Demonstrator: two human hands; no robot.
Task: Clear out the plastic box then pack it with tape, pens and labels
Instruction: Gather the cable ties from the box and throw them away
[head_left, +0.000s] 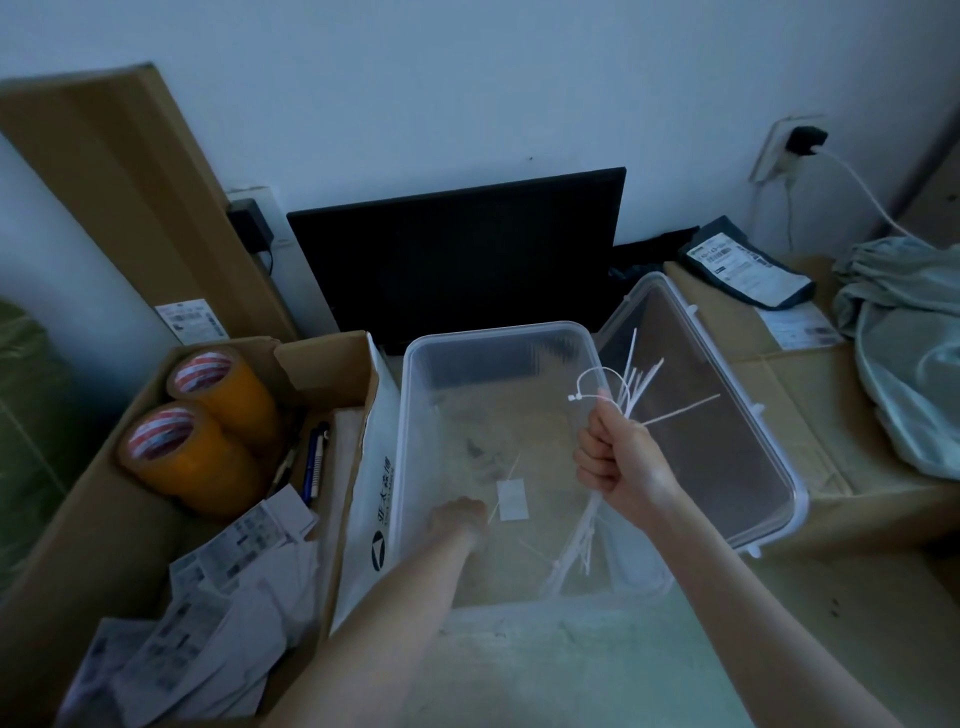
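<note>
Dim cardboard surrounds the box (498, 332); right hand (618, 457) fists zip ties (631, 384), left hand (457, 514), grip unclear, should gather remaining scraps (511, 500).

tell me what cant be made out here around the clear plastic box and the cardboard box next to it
- Head view: left hand fingers, down inside the clear plastic box; their grip is hidden by the hand's own back.
- Print on the white paper labels in the brown cardboard box: too small, dim.
- Blue pens: partly behind the orange tape rolls, count unclear.
- Small dark bits on the box floor: blurred.
- White cable ties in the right hand: count unclear.
</note>
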